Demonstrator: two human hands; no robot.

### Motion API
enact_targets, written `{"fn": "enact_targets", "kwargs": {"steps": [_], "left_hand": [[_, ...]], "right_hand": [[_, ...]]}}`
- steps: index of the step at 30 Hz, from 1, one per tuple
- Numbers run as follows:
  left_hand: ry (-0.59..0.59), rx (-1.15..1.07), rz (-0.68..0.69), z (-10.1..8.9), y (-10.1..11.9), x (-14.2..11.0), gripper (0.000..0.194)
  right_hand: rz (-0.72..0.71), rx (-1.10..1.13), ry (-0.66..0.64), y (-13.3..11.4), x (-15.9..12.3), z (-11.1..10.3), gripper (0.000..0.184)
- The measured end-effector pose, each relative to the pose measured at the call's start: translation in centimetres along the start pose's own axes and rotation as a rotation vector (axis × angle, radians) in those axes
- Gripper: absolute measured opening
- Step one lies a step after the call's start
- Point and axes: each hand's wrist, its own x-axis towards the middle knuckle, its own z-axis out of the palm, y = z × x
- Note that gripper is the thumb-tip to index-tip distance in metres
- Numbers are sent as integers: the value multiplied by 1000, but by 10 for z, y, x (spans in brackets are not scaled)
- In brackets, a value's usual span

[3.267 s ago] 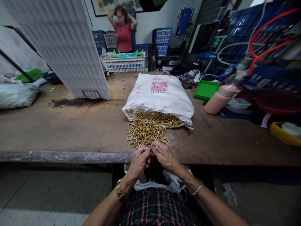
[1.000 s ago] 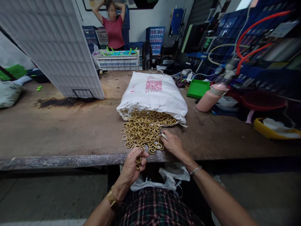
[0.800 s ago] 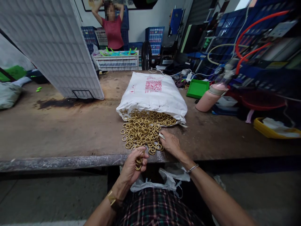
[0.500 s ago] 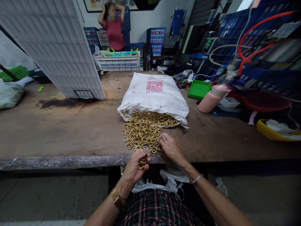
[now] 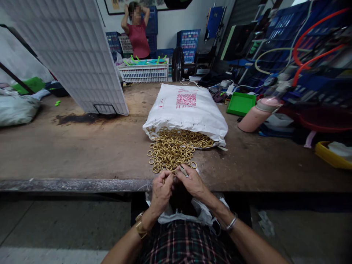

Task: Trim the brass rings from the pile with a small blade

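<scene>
Shifted since earlier: right hand (image 5: 193, 184), now beside left hand (image 5: 161, 189). Brown flat table (image 5: 82, 154) bears white, red-printed woven sack (image 5: 187, 110), round gold-coloured metal rings (image 5: 172, 150) at its mouth. Left closed on rings; right, on slim pale tool (image 5: 184, 171).

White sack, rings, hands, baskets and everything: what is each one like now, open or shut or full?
White sack: lying flat, mouth open.
Gold rings: loose, heaped at the mouth.
Left hand: fingers curled, contents mostly hidden.
Right hand: closed on a small tool.
White basket: open, piled high.
Green tray: open.
</scene>
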Motion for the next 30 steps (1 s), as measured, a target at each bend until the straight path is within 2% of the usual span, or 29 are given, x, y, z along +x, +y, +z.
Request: {"fn": "enact_targets", "kwargs": {"steps": [3, 6, 9, 14, 16, 21, 24, 27, 30], "left_hand": [[0, 166, 215, -1, -2, -1, 18], [-14, 234, 279, -1, -2, -1, 17], [-29, 205, 210, -1, 2, -1, 17], [-142, 14, -105, -1, 4, -1, 25], [-178, -58, -175, -2, 3, -1, 29], [-230, -252, -199, -3, 1, -2, 31], [-242, -323, -188, -4, 1, -4, 30], [-234, -343, -170, -5, 3, -3, 29], [-219, -327, -146, -5, 5, -1, 30]], "right_hand": [[43, -5, -32, 0, 1, 0, 30], [111, -7, -72, -3, 1, -1, 32], [136, -22, -48, -4, 1, -1, 28], [88, -47, 22, 0, 1, 1, 22], [78, -40, 35, 1, 1, 2, 21], [68, 20, 28, -1, 2, 2, 21], [44, -19, 30, 0, 3, 1, 22], [-21, -196, 59, 6, 1, 0, 22], [-112, -411, 4, 12, -5, 1, 18]]}}
